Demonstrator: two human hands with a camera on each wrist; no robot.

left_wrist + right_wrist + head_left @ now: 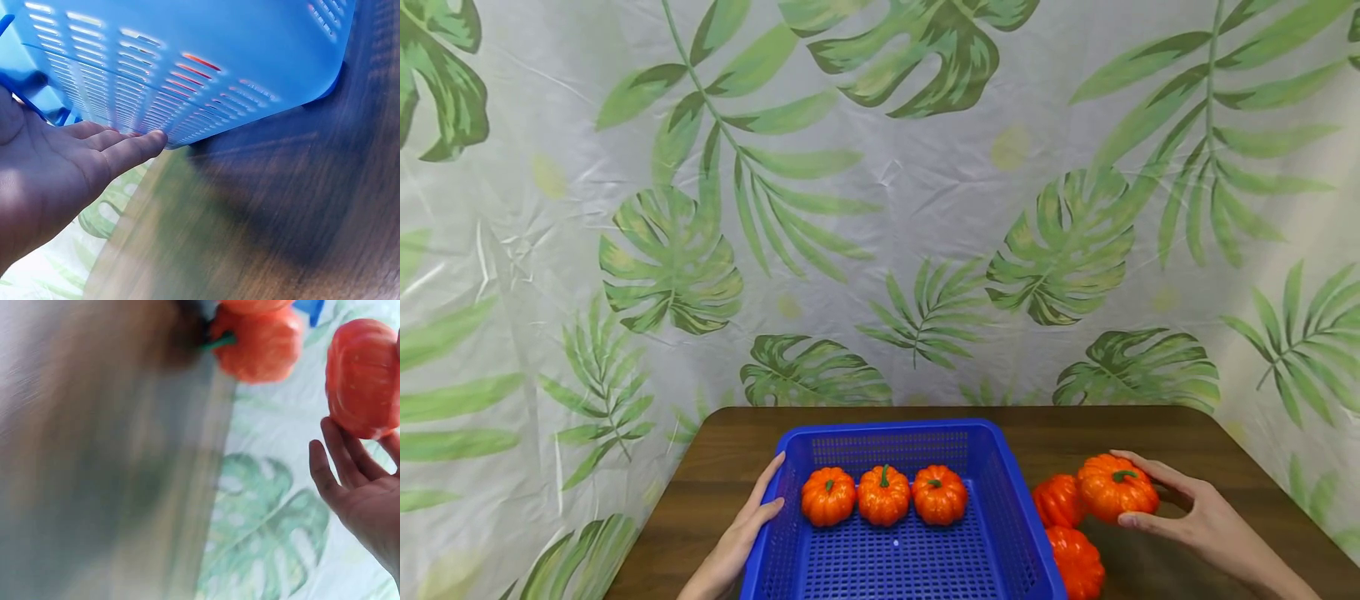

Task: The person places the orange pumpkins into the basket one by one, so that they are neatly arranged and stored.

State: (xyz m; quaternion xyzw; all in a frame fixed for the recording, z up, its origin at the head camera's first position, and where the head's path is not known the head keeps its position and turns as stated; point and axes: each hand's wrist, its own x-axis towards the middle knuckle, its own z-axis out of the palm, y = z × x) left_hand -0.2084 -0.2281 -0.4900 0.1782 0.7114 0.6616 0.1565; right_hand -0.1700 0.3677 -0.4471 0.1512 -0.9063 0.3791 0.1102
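Observation:
A small orange toy pumpkin point(1112, 490) with a green stem is held in my right hand point(1213, 521), thumb on the near side and fingers behind it. In the right wrist view, this pumpkin point(362, 378) sits above the upturned fingers. My left hand point(737, 533) touches the left side of a blue plastic basket point(895, 427); in the left wrist view its fingers lie fairly straight along the slotted outer wall point(250, 56). Inside the basket, three pumpkins stand in a row: left point(827, 497), middle point(883, 497) and right point(940, 497).
To the right of the basket, two more orange pumpkins lie on the brown wooden table point(1172, 433), one farther back point(1057, 500) and one nearer point(1077, 562). Behind the table hangs a pale leaf-print sheet point(925, 250).

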